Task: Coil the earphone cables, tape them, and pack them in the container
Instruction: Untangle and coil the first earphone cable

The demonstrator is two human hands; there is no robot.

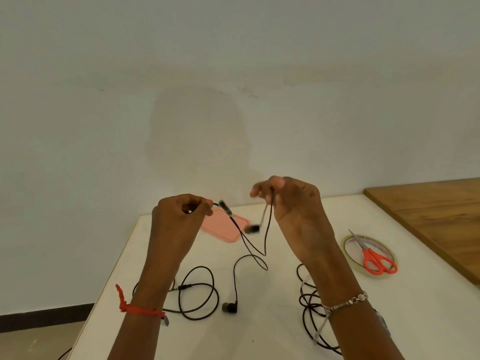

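Both forearms raised over table [270, 333]. L hand [181, 211]: fingers curled, thumb + index pinching cable [269, 227] near a blurred inline piece. R hand [293, 201] higher, fingertips bunched on same cable, which sags in a V between the 2 hands, rest looped on table. Pink lid [223, 228] behind. Tape [347, 246] at R, scissors [375, 259] on it; print unreadable.

Plain room: bare wall [233, 61], white table [272, 320], wooden board [436, 216].
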